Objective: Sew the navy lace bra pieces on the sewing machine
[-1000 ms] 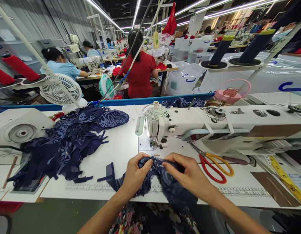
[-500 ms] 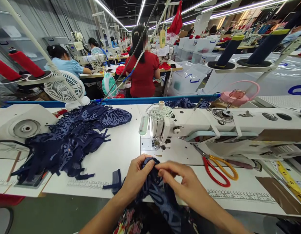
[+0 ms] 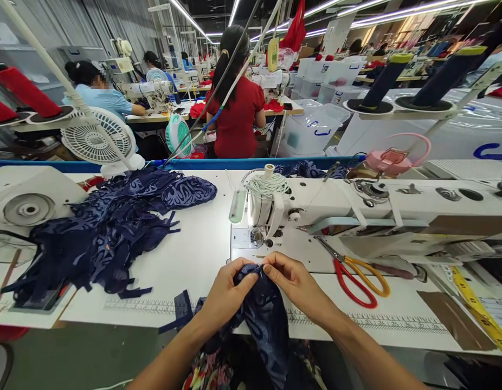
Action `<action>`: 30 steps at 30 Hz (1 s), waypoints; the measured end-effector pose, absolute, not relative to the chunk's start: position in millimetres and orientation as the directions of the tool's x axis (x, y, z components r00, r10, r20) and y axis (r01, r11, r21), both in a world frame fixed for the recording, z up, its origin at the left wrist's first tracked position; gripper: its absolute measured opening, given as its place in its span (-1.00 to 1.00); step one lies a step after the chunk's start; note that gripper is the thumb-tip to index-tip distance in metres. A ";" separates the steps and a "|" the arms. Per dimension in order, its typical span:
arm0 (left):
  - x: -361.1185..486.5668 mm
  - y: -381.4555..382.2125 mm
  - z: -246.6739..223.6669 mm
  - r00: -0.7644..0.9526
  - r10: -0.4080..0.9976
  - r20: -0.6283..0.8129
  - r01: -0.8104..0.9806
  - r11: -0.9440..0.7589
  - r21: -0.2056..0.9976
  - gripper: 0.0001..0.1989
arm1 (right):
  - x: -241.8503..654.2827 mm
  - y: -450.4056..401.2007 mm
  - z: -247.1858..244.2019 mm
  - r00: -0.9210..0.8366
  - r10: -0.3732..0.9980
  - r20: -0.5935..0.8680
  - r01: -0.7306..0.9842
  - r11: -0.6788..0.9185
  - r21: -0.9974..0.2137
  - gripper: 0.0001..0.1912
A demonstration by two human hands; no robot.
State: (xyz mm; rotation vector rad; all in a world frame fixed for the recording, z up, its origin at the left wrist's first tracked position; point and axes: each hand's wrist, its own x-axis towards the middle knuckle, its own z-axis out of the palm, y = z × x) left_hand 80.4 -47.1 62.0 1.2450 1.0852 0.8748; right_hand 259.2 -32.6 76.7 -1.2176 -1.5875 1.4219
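Note:
Navy patterned fabric hangs over the table's front edge, its top end just in front of the sewing machine's needle area. My left hand grips that top end between thumb and fingers. Close beside it on the right, my right hand pinches the fabric's upper edge. A loose navy strip lies left of my left wrist. On the left of the table spreads a large pile of navy patterned pieces.
Scissors with red and orange handles lie right of my right hand. A yellow tape measure is at far right. Behind the table are a white fan, a person in red and plastic boxes.
My right hand has turned and closed in on the fabric's top edge beside my left thumb. The fabric below hangs straighter and smoother. The whole view has shifted slightly.

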 end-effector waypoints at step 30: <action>69.5 3.8 8.4 0.591 0.696 0.407 0.723 -0.682 0.115 -0.74 | 274.8 18.1 6.5 -0.492 0.761 0.423 0.697 0.635 -0.332 -0.74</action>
